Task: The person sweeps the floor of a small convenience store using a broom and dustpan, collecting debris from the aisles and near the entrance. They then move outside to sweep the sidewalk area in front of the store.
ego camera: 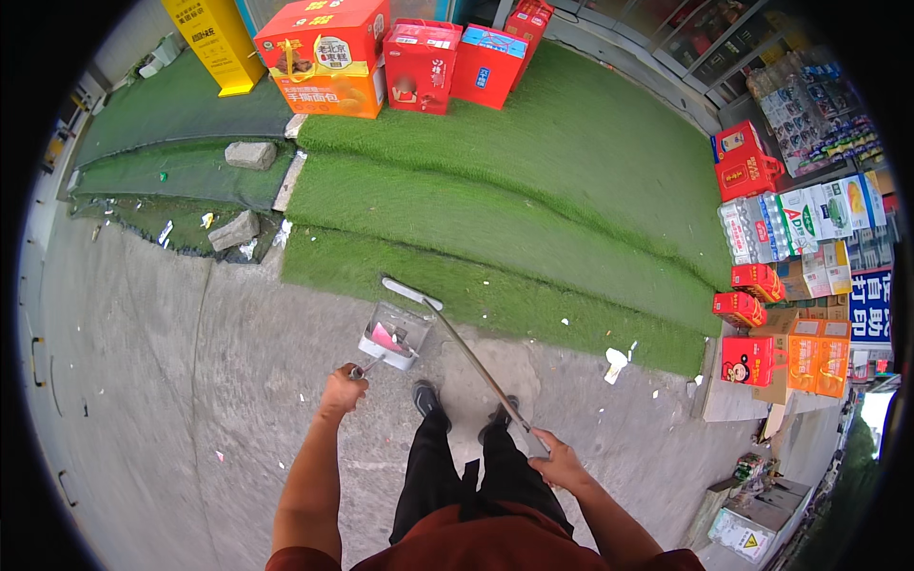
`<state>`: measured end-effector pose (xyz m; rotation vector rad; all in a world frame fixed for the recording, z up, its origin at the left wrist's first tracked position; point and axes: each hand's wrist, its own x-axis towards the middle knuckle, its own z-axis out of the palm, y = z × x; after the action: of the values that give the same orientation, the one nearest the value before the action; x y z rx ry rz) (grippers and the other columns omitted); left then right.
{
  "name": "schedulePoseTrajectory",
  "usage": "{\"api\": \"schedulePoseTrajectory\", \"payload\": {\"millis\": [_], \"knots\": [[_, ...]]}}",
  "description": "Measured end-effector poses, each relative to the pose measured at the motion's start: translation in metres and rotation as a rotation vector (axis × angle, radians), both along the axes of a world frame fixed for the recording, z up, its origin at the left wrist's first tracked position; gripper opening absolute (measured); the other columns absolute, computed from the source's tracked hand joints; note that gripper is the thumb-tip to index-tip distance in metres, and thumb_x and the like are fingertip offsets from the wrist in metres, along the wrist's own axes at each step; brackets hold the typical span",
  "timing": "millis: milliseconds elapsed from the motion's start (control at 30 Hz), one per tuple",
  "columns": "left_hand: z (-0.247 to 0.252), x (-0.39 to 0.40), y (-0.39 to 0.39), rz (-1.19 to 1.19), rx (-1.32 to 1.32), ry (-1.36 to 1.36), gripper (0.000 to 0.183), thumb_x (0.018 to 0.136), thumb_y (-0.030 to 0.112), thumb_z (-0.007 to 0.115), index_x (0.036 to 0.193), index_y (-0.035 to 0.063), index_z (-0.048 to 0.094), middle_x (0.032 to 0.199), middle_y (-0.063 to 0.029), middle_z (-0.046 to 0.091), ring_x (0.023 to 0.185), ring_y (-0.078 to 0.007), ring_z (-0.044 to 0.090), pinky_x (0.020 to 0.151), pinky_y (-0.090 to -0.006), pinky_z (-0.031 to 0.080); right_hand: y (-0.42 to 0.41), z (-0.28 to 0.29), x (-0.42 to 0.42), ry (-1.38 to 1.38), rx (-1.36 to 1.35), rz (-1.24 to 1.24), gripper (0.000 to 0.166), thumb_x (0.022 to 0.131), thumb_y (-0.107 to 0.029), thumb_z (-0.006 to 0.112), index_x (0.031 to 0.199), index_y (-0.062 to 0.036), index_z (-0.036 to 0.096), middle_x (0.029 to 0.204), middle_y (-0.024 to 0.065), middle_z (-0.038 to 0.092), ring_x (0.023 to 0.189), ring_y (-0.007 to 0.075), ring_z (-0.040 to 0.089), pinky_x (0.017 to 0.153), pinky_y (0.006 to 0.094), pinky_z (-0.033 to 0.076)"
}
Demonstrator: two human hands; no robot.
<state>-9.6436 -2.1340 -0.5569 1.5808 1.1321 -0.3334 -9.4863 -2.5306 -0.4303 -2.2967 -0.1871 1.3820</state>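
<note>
My left hand [344, 390] is closed around the handle of a long-handled dustpan [389, 355], which holds paper scraps and a pink piece. My right hand [558, 460] grips the metal pole of a broom [473, 360]. The broom's narrow pale head [412, 293] lies at the front edge of the green artificial turf [428, 214], just beyond the dustpan. White paper litter [615, 365] lies on the turf's edge to the right, with small scraps scattered over the concrete.
Turf-covered steps rise ahead. Red gift boxes [421, 66] and a yellow cabinet [214, 43] stand at the top. Stone blocks [250, 155] rest on the left turf. Stacked cartons and bottle packs [746, 228] line the right side. A metal box with a warning sign [742, 532] stands lower right.
</note>
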Motion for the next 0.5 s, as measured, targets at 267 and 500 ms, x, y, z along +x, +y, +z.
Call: {"api": "schedulePoseTrajectory", "payload": {"millis": [267, 500], "knots": [[0.006, 0.004, -0.014, 0.040, -0.063, 0.002, 0.039, 0.063, 0.014, 0.057, 0.100, 0.0016, 0.058, 0.063, -0.0136, 0.063, 0.037, -0.0172, 0.050, 0.037, -0.0307, 0.040, -0.058, -0.081, 0.094, -0.360, -0.305, 0.283, 0.062, 0.075, -0.018, 0.061, 0.133, -0.0197, 0.039, 0.097, 0.0230, 0.062, 0.094, 0.0383, 0.059, 0.082, 0.0453, 0.048], [0.015, -0.008, -0.031, 0.029, -0.046, -0.007, 0.039, 0.062, 0.013, 0.059, 0.099, 0.0007, 0.058, 0.060, -0.0113, 0.061, 0.037, -0.0159, 0.050, 0.036, -0.0303, 0.040, -0.203, -0.035, 0.075, -0.283, -0.170, 0.207, 0.067, 0.071, -0.011, 0.064, 0.133, -0.0197, 0.040, 0.083, 0.0167, 0.064, 0.062, 0.0247, 0.063, 0.057, 0.0354, 0.052]]}}
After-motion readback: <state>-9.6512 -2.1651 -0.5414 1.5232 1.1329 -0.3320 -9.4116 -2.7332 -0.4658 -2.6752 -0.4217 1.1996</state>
